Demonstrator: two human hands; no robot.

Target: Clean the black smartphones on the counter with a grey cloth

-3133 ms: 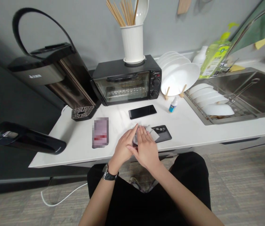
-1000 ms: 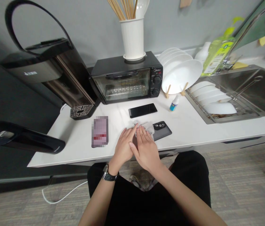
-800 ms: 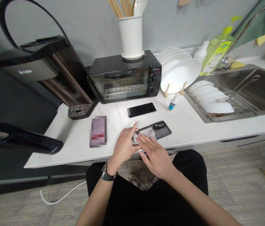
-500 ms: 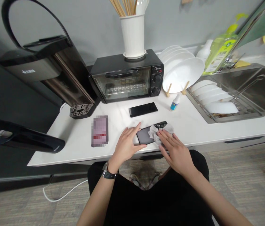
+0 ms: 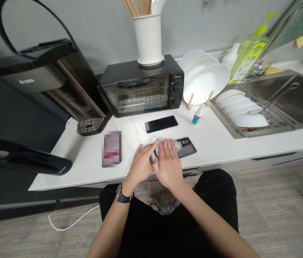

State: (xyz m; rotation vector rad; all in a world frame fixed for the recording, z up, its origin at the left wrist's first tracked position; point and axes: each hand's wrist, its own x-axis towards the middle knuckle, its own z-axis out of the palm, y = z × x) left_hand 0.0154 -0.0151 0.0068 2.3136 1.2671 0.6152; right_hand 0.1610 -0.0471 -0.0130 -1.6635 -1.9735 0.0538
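Observation:
A dark smartphone (image 5: 190,149) lies back side up on the counter, its camera lenses at the right end. My left hand (image 5: 140,161) grips its left end between thumb and fingers. With fingers pressed flat, my right hand (image 5: 169,166) holds a crumpled white tissue (image 5: 177,144) against the phone's back, close beside my left hand. Both hands cover the phone's left part. Behind it lies a second smartphone (image 5: 161,124), black screen up. A small spray bottle (image 5: 197,116) with a blue label stands to the right of that one.
A blurred purple rectangular item (image 5: 112,148) lies at left. Behind stand a toaster oven (image 5: 140,89) with a white utensil holder (image 5: 148,39) on top, a tall black dispenser (image 5: 67,79) and racked plates (image 5: 205,84). The sink (image 5: 288,100) holds bowls (image 5: 248,116) at right.
My right hand has slid left along the phone with the tissue, from the camera end to beside my left hand. The phone's camera lenses are now uncovered. My left hand keeps its grip.

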